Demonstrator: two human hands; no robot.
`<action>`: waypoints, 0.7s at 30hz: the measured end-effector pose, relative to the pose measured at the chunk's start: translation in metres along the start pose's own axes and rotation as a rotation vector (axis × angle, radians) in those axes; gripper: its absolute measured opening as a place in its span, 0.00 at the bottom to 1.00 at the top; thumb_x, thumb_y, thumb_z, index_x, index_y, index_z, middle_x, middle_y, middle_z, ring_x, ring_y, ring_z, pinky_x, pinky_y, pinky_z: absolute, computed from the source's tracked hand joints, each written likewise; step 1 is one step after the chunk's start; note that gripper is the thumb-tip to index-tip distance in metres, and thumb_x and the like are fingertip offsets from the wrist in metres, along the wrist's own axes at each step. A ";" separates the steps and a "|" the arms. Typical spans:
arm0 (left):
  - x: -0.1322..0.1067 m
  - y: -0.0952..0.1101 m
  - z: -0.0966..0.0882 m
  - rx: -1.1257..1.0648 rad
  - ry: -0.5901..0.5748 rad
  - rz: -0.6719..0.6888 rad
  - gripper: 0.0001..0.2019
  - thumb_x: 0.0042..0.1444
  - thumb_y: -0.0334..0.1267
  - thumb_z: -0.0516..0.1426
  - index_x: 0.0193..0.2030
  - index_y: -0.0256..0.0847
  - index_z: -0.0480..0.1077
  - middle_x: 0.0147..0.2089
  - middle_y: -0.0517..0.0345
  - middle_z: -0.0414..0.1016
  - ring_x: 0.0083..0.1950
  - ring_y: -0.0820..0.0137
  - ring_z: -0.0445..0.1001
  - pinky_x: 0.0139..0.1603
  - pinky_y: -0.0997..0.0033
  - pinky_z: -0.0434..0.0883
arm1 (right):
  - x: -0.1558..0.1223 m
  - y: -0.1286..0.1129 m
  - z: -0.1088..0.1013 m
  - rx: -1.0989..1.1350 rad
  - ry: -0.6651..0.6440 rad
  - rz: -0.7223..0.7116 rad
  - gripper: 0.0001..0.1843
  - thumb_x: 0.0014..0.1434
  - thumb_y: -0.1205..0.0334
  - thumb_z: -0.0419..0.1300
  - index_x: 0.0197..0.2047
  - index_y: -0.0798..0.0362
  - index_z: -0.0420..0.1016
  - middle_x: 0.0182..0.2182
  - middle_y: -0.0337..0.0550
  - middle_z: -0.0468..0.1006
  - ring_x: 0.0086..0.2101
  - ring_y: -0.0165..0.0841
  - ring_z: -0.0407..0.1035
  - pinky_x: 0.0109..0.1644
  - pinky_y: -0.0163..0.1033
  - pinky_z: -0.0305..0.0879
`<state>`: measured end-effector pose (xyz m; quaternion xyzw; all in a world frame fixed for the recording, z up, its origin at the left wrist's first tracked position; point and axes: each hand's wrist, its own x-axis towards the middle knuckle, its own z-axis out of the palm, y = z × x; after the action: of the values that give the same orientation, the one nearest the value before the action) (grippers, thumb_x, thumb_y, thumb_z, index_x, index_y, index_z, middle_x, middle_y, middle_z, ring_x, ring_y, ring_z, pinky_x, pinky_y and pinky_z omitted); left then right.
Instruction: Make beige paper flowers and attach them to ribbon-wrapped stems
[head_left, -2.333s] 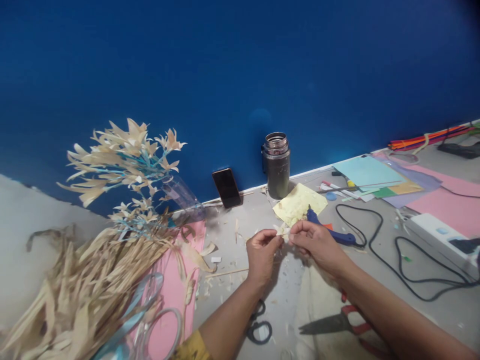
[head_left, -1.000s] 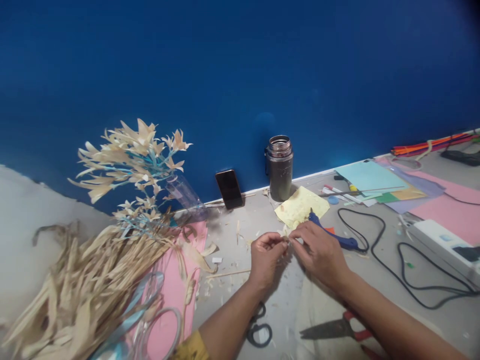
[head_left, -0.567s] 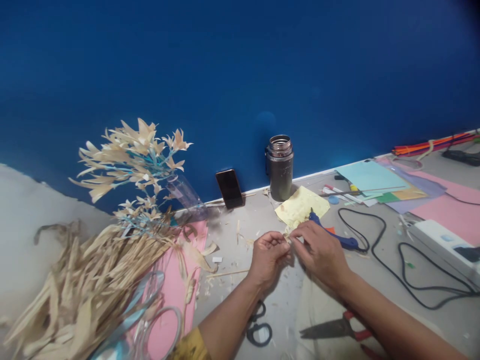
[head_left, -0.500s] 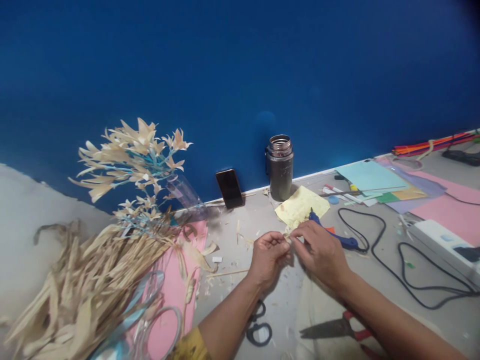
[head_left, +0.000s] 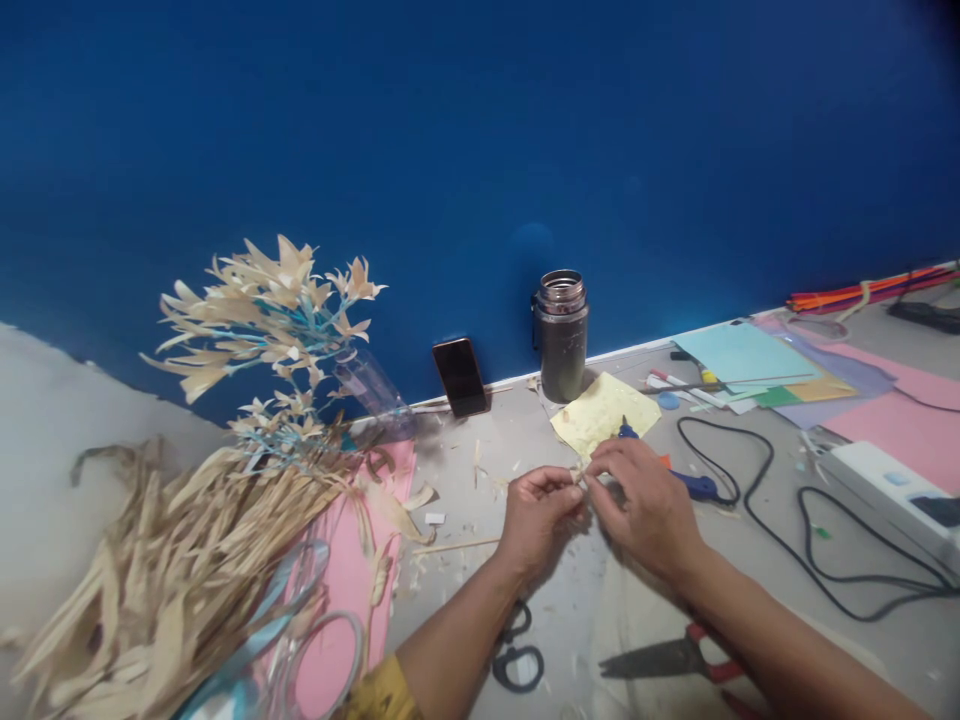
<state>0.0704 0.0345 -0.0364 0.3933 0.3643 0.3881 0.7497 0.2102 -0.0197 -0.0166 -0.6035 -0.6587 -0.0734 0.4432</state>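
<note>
My left hand (head_left: 541, 515) and my right hand (head_left: 641, 500) meet fingertip to fingertip above the middle of the table. Between them they pinch a small pale piece of dried husk (head_left: 577, 474); the fingers cover most of it. Just behind the right hand lies a blue glue gun (head_left: 697, 487), partly hidden by that hand. A crumpled yellow paper (head_left: 606, 412) lies beyond the fingertips. Below the left wrist are black scissor handles (head_left: 519, 668). Red-handled scissors (head_left: 664, 657) lie under the right forearm.
At left, a pile of dried husks (head_left: 150, 560) lies beside husk flowers (head_left: 277, 320) in a clear tilted bottle (head_left: 375, 388). A phone (head_left: 460, 377) and an open flask (head_left: 563, 345) stand by the wall. A black cord (head_left: 757, 510) loops near a white power strip (head_left: 892, 490) at right.
Both hands stay together at nearly the same spot, with only a slight shift of the right fingers over the husk piece. Nothing else has visibly moved.
</note>
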 end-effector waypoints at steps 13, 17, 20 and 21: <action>0.000 -0.001 0.001 0.122 0.064 0.118 0.06 0.44 0.35 0.68 0.26 0.35 0.78 0.21 0.58 0.74 0.23 0.74 0.68 0.28 0.72 0.68 | -0.001 0.000 0.001 0.060 -0.036 -0.001 0.04 0.61 0.69 0.57 0.36 0.50 0.69 0.36 0.46 0.76 0.40 0.40 0.70 0.41 0.42 0.65; 0.000 0.004 0.001 0.173 0.114 0.161 0.04 0.45 0.35 0.65 0.26 0.35 0.78 0.20 0.59 0.72 0.23 0.74 0.68 0.27 0.74 0.66 | -0.001 0.002 0.000 0.113 0.003 0.044 0.05 0.61 0.68 0.57 0.41 0.50 0.69 0.36 0.46 0.76 0.35 0.37 0.69 0.39 0.41 0.65; 0.000 0.005 -0.002 0.222 0.104 0.181 0.05 0.47 0.34 0.63 0.27 0.34 0.79 0.19 0.59 0.71 0.23 0.74 0.67 0.28 0.73 0.67 | -0.001 0.003 -0.002 0.164 0.033 0.045 0.06 0.62 0.70 0.56 0.41 0.50 0.69 0.34 0.44 0.76 0.30 0.34 0.67 0.36 0.40 0.64; 0.001 0.005 -0.004 0.231 0.101 0.188 0.05 0.47 0.34 0.62 0.27 0.34 0.79 0.19 0.59 0.71 0.23 0.73 0.67 0.28 0.73 0.67 | 0.000 0.003 -0.003 0.189 0.038 0.025 0.06 0.62 0.71 0.56 0.41 0.51 0.69 0.34 0.43 0.76 0.30 0.34 0.66 0.35 0.40 0.64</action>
<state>0.0661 0.0382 -0.0333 0.4893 0.4054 0.4315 0.6404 0.2139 -0.0209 -0.0167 -0.5658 -0.6464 -0.0170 0.5116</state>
